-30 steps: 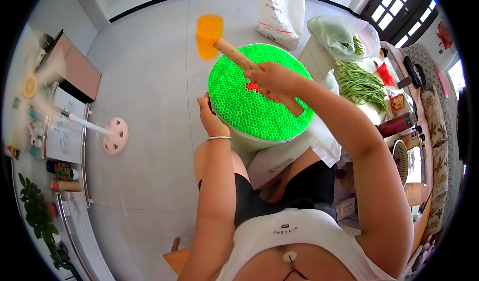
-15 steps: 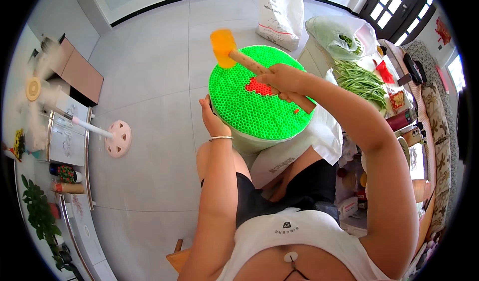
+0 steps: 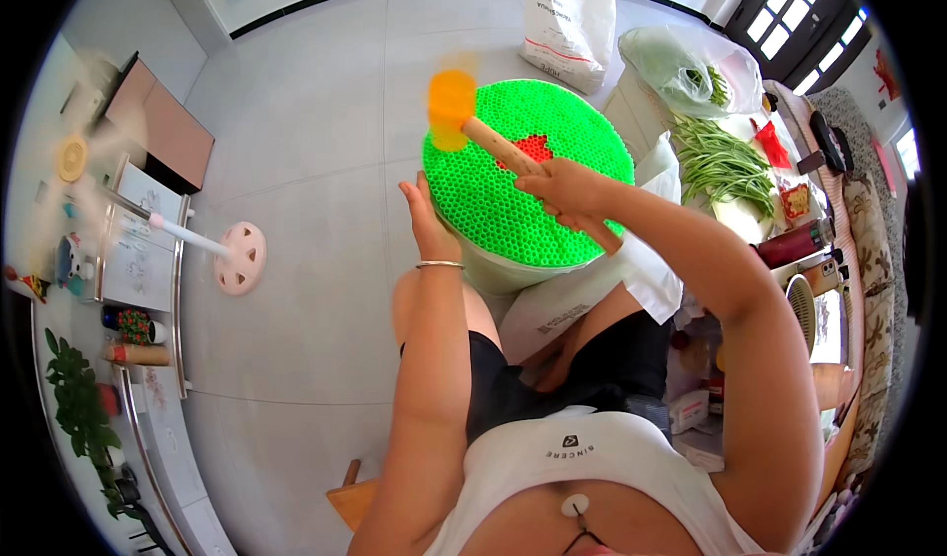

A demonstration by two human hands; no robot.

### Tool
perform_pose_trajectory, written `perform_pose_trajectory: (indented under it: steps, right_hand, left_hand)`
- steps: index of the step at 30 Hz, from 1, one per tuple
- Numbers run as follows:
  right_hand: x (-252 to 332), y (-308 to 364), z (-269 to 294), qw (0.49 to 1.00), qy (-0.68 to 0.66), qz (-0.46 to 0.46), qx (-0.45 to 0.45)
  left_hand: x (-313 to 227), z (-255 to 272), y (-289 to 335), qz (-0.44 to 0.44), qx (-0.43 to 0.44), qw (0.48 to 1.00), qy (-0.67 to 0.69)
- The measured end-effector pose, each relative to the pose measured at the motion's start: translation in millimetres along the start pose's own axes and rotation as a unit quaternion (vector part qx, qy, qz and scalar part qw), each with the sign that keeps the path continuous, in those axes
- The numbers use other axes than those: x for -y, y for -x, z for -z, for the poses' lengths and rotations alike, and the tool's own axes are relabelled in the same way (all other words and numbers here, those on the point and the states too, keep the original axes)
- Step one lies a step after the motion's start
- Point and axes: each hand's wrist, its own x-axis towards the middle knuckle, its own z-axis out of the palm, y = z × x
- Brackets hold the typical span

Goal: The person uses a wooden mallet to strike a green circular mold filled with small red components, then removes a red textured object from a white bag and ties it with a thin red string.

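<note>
We clench the mallet (image 3: 501,146) in our right hand (image 3: 564,193); it slants forward-left over the green tube bundle (image 3: 503,201), while our left hand (image 3: 425,219), fingers loose, lies against the bundle's left side.

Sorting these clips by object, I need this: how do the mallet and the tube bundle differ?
The mallet has an orange head and wooden handle; the tube bundle is green with a red patch. The mallet's head is blurred; the bundle looks sharper. The mallet is gripped in the right hand; the bundle has the left hand beside it.
</note>
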Motion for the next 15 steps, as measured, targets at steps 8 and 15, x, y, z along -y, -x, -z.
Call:
perform_pose_trajectory:
  steps: [8,15]
  right_hand:
    - [-9,5,-18,1.000,0.003,0.022,-0.011]
    - [7,25,-16,0.999,-0.034,0.008,-0.031]
  left_hand:
    - [-7,8,-3,0.025,0.056,0.998,-0.004]
    - [-14,8,-4,0.020,0.075,0.996,0.040]
